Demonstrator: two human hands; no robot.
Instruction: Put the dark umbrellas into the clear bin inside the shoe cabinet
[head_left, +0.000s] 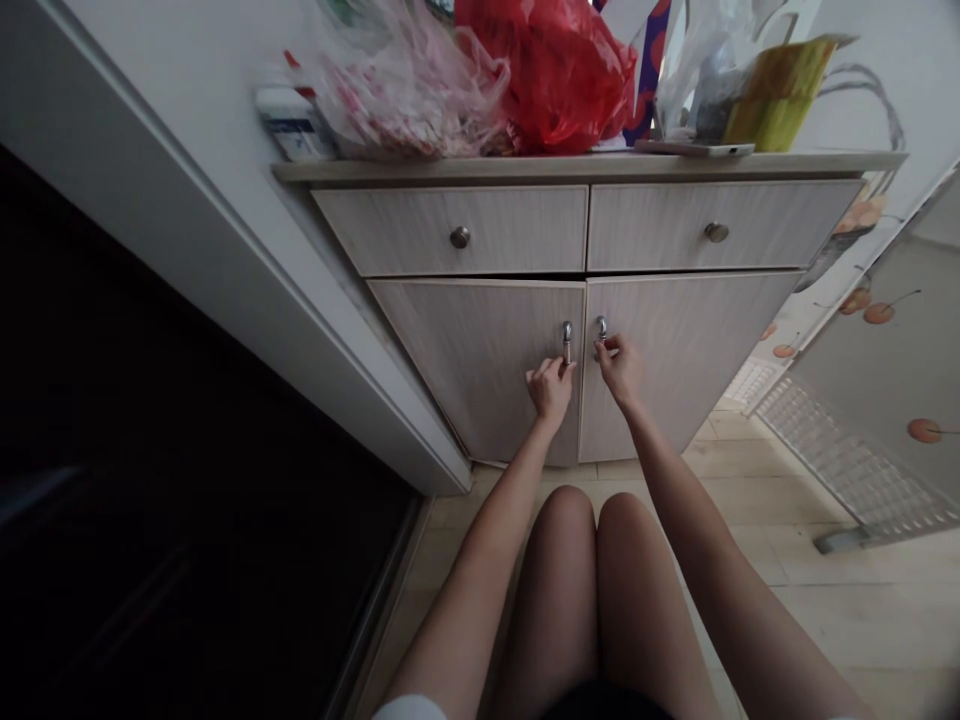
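Observation:
In front of me stands a pale wood-grain cabinet with two lower doors. My left hand (551, 388) is closed on the lower end of the metal door handle (567, 335) of the left door (472, 350). The matching handle (601, 326) on the right door (675, 340) is pinched by my right hand (621, 368), whose fingers cover its lower part. A thin dark gap shows above both doors near the middle, so they appear slightly ajar. What lies inside is hidden.
Two drawers with round knobs (460, 237) sit above the doors. On the cabinet top (525, 170) are a red plastic bag (562, 80), a clear bag (405, 90), a white bottle (294, 125) and a yellow container (780, 95). A dark doorway is left; a cherry-patterned panel (885, 370) stands right.

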